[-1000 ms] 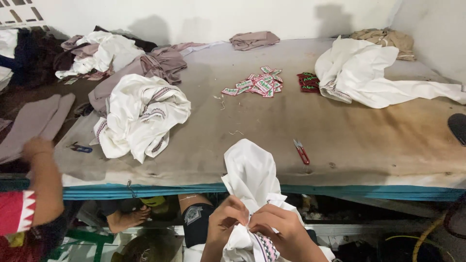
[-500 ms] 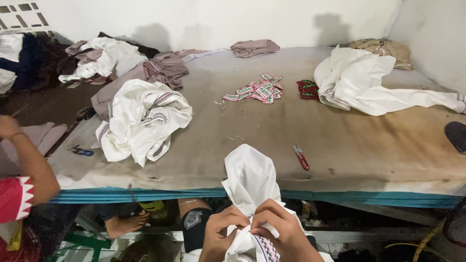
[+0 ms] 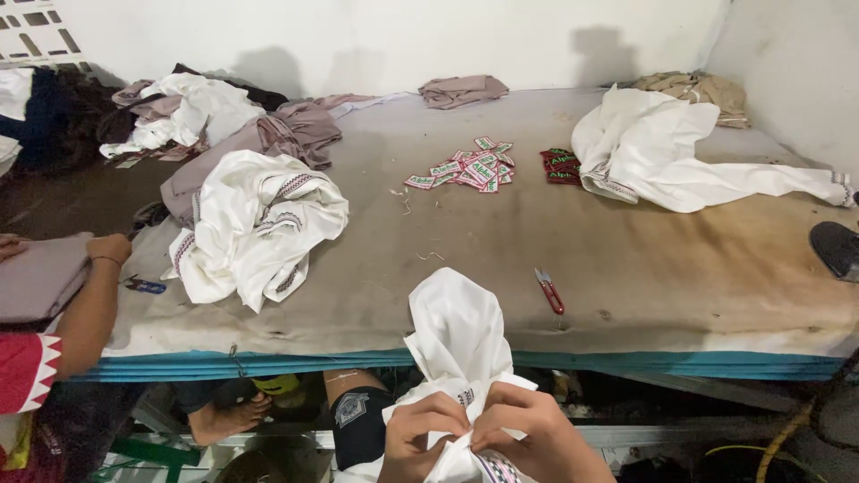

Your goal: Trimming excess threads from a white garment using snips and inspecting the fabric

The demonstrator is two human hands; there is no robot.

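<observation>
Both my left hand (image 3: 428, 436) and right hand (image 3: 521, 435) pinch the white garment (image 3: 458, 344) at its patterned trim, apparently working a seam. The red thread snips (image 3: 549, 291) lie just beyond my right hand; I judge reaching them means letting go with that hand.

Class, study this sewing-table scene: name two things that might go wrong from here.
The white garment is pinched by the left hand and right hand while its top drapes on the stained table, so it may pick up dirt. The red-handled snips lie near the edge, where the cloth might drag them off.
</observation>
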